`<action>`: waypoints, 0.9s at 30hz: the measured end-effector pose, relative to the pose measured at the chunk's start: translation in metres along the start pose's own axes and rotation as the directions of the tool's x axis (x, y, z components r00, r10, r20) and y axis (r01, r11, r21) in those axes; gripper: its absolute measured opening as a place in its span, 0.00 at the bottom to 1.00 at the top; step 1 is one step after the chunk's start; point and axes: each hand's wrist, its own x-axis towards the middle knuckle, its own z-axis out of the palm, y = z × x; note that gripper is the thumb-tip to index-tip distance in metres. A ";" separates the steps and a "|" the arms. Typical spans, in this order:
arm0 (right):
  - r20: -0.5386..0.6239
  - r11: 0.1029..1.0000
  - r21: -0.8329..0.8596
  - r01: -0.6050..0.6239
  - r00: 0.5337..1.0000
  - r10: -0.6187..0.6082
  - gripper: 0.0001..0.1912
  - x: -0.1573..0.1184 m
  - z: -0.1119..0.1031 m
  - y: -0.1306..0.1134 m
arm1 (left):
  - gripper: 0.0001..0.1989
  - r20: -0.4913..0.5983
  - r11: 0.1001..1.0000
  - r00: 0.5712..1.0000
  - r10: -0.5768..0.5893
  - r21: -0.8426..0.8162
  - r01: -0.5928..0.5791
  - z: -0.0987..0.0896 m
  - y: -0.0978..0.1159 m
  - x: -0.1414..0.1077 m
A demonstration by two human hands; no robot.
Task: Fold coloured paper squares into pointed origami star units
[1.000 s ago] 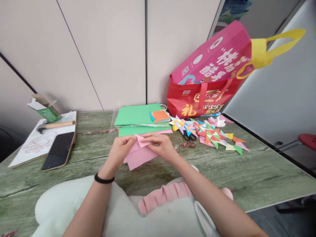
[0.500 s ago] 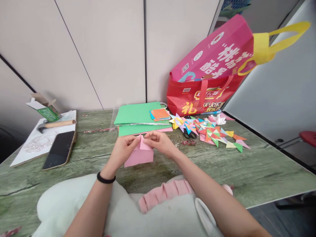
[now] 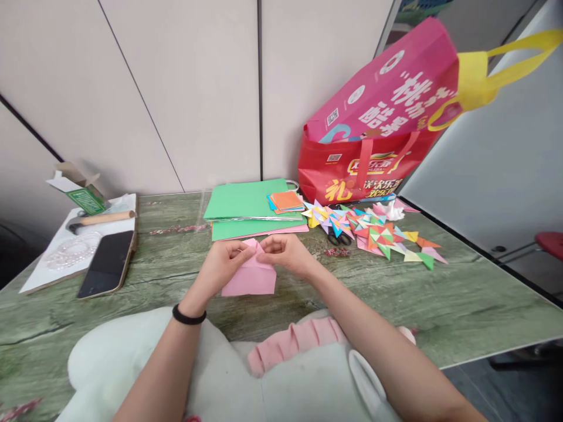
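Note:
Both hands hold a piece of pink paper (image 3: 250, 281) just above the table, in the middle of the head view. My left hand (image 3: 224, 262) grips its upper left part, with the thumb lying on the paper. My right hand (image 3: 285, 255) pinches the upper right part, thumb and fingertips close to the left thumb. The top of the sheet is folded and comes up to a point between the hands; its lower part hangs flat toward me. Fingers behind the paper are hidden.
Green sheets (image 3: 246, 199) lie behind my hands, with small coloured squares (image 3: 285, 201) on top. To the right are folded paper pieces (image 3: 382, 237), black scissors (image 3: 338, 237) and a red bag (image 3: 352, 170). A phone (image 3: 108, 264) and hammer (image 3: 103, 219) lie left. A plush toy (image 3: 220, 375) is in front.
The pink paper's lower part has turned up slightly and shows more of its face. Both hands keep their hold, the fingers shifting a little at the folded top.

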 end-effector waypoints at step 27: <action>0.026 0.999 0.024 -0.047 0.999 0.047 0.16 0.000 -0.008 -0.001 | 0.14 0.030 0.988 0.993 -0.116 -0.097 0.119 0.000 0.000 -0.002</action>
